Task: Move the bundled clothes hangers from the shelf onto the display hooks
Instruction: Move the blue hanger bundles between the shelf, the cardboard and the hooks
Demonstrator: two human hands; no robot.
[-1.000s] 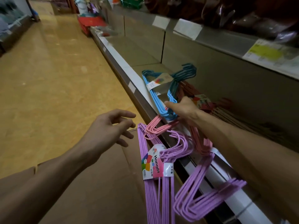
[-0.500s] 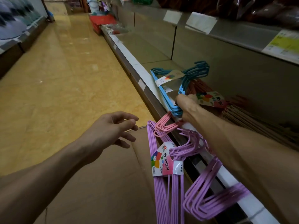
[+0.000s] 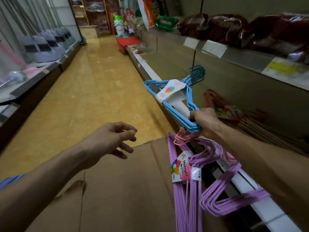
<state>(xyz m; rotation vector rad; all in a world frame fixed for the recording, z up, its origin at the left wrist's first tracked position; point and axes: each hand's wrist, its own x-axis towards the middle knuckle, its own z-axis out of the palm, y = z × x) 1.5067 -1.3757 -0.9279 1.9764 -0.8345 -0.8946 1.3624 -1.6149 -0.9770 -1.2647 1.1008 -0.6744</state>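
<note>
Nearest the camera, a flattened cardboard box (image 3: 127, 190) is spread low in the foreground. Purple hanger bundles (image 3: 185, 195) are hung against the white front edge of the shelf (image 3: 247, 183), one wrapped in a paper label (image 3: 184, 166) printed "Hanger". A pink hanger bundle (image 3: 185, 137) is caught among the purple hooks, just below the right hand.

The left hand (image 3: 108, 139) is held in the air above the cardboard, fingers spread loosely apart and nothing gripped; it is kept well apart from every bundle.

The right hand (image 3: 204, 118) is clamped on the blue hanger bundle (image 3: 175, 104) at its near corner. The bundle is raised off the shelf and tilted, its hooks pointed up and away from the hand towards the shelf's back panel, and a white band with a coloured print (image 3: 170, 90) is wrapped around its middle.

On the shelf board beside the right hand, a reddish-brown hanger bundle with a label (image 3: 215, 99) is laid flat, and tan hanger bundles (image 3: 267, 131) are stacked further to the right.

On the upper shelf, dark brown goods in clear bags (image 3: 250, 29) are lined up, with a green basket (image 3: 165, 21) beyond them. Across the yellow floor (image 3: 83, 91), dustpans (image 3: 45, 47) are ranged on the opposite rack.
</note>
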